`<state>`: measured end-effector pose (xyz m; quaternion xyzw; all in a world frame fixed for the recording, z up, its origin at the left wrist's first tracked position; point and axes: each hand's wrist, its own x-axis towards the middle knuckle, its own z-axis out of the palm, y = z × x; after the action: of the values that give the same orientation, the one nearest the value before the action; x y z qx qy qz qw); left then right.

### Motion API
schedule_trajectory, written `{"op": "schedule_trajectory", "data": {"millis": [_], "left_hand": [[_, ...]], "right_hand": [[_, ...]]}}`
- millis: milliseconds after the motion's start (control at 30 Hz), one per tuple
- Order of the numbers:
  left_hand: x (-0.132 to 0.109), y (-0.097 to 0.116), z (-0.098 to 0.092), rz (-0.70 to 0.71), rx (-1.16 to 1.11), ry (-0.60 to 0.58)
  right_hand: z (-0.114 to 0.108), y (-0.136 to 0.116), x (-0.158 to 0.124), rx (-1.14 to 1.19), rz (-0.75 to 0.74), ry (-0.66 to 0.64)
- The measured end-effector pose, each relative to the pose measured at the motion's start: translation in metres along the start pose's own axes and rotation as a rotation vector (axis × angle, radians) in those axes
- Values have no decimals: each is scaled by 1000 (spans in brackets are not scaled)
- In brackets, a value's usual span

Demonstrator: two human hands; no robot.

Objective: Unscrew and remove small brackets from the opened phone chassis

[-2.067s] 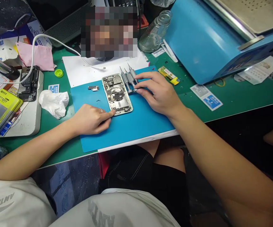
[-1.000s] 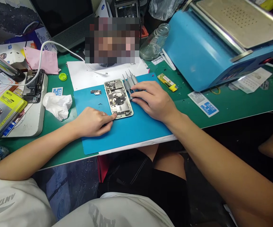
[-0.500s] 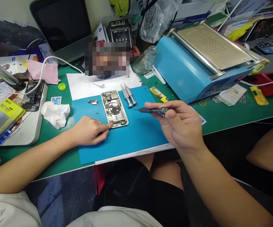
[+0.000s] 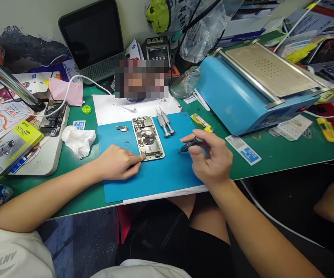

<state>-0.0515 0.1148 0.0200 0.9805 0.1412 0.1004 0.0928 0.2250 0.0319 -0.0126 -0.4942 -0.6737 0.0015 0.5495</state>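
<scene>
An opened phone [image 4: 149, 139], its inner parts exposed, lies on the blue mat [image 4: 155, 177]. My left hand [image 4: 123, 162] has its fingers curled and holds the phone's lower left corner with the index fingertip. Right of the phone, above the mat, my right hand [image 4: 211, 154] is closed around a dark precision screwdriver [image 4: 190, 144], its thin tip pointing left and down. Two silver screwdrivers [image 4: 164, 122] lie side by side just beyond the phone's right edge. To its left are a small metal phone part [image 4: 122, 128] and some tiny dark bits.
A blue machine with a metal plate [image 4: 230, 96] stands at the right rear, near a glass jar [image 4: 186, 82]. On the left are crumpled tissue [image 4: 81, 141], a yellow battery box [image 4: 12, 148] and another opened phone [image 4: 51, 119]. A white cable [image 4: 97, 88] crosses the back.
My right hand has moved lower toward the mat, and the screwdriver now points more downward. My left hand stays at the phone's corner. The whole view has shifted slightly.
</scene>
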Motion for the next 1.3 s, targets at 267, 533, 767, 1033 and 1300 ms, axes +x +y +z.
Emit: {"op": "schedule_trajectory", "data": {"millis": [267,533,767,1033,1300], "left_hand": [[0,0,1,12,23,20],[1,0,0,14,19,7],[1,1,1,28,33,41],[0,0,0,22,-2,6],[1,1,1,36,10,10]], "right_hand": [[-1,-7,7,-146,-64,-45],[50,-31,52,187,-68,3],[64,-19,30,178,-16,42],[61,-22,30,199,-23,15],[62,-25,30,231,-22,-25]]}}
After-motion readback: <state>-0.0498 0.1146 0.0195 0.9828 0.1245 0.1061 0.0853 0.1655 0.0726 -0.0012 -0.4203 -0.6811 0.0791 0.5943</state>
